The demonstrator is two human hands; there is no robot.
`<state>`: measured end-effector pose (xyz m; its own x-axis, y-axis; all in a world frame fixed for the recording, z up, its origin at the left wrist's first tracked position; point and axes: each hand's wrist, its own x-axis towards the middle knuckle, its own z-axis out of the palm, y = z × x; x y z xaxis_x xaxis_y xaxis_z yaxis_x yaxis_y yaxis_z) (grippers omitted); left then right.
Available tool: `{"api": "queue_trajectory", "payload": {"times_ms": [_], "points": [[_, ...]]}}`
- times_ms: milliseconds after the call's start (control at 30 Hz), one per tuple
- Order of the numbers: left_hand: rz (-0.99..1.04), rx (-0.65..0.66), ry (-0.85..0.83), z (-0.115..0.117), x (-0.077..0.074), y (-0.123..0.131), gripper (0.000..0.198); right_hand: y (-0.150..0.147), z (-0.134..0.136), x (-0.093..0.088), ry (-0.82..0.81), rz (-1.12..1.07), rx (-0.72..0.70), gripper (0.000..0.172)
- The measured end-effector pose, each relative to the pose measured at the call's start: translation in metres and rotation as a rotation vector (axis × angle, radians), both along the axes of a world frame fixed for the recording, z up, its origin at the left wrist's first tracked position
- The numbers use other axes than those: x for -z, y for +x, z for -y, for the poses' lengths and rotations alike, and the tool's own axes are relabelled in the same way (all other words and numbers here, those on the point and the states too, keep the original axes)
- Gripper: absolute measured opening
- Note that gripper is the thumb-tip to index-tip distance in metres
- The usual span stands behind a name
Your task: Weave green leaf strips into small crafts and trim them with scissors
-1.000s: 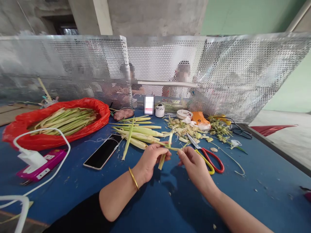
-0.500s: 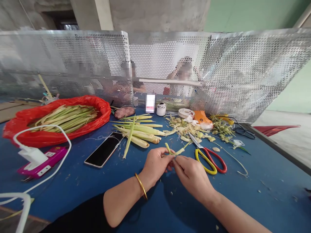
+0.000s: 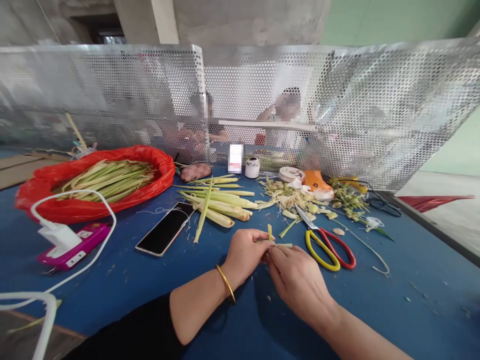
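Note:
Close together over the blue table, my left hand (image 3: 249, 252) and my right hand (image 3: 296, 272) pinch a pale green husk strip (image 3: 282, 245). One short end of it stands up between the fingertips; the rest is hidden by my fingers. Scissors (image 3: 325, 243) with one yellow and one red handle lie just right of my right hand, blades apart. Beyond my left hand is a bunch of pale green husk leaves (image 3: 225, 202), with one leaf (image 3: 203, 210) lying across the others. Past the scissor tips spreads a heap of husk scraps (image 3: 288, 197).
A red plastic bag (image 3: 150, 190) of long strips stands at left, near a purple power strip (image 3: 75, 247) with a white cable. A black phone (image 3: 167, 230) lies left of the husks. Tape (image 3: 291, 174) sits behind the scraps. A perforated metal screen (image 3: 255, 90) divides off people opposite.
The husk strip's ends, spread out in a V before, now show less; one stands upright and the other lies along my right fingers. The whole view has shifted slightly.

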<state>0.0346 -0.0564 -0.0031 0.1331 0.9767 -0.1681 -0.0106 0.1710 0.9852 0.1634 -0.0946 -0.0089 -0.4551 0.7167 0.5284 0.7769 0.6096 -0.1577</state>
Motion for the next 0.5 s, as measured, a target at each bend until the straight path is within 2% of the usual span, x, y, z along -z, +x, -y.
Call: {"api": "queue_trajectory", "payload": {"times_ms": [100, 167, 200, 267, 333, 367, 433, 500], "points": [[0.039, 0.033, -0.036, -0.001, -0.009, -0.004, 0.016, 0.008, 0.001, -0.013, 0.034, -0.058, 0.069, 0.028], [0.034, 0.083, -0.050, 0.001, -0.015, -0.006, 0.016, 0.016, -0.003, -0.021, 0.049, -0.201, 0.196, 0.024], [0.025, 0.112, -0.055, 0.003, -0.017, -0.006, 0.015, 0.020, -0.007, -0.024, -0.007, -0.295, 0.259, 0.025], [0.001, 0.173, -0.059, 0.006, -0.019, -0.005, 0.018, 0.024, -0.014, -0.026, -0.279, -0.500, 0.232, 0.026], [-0.026, 0.226, -0.067, 0.009, -0.018, -0.004, 0.024, 0.024, -0.019, -0.024, -0.569, -0.683, 0.124, 0.024], [-0.032, 0.248, -0.075, 0.010, -0.016, -0.003, 0.025, 0.023, -0.021, -0.023, -0.655, -0.748, 0.084, 0.023], [-0.032, 0.284, -0.092, 0.012, -0.014, -0.002, 0.025, 0.019, -0.021, -0.019, -0.673, -0.812, 0.063, 0.022], [-0.048, 0.301, -0.088, 0.014, -0.013, -0.002, 0.021, 0.017, -0.019, -0.017, -0.593, -0.810, 0.079, 0.020]]}}
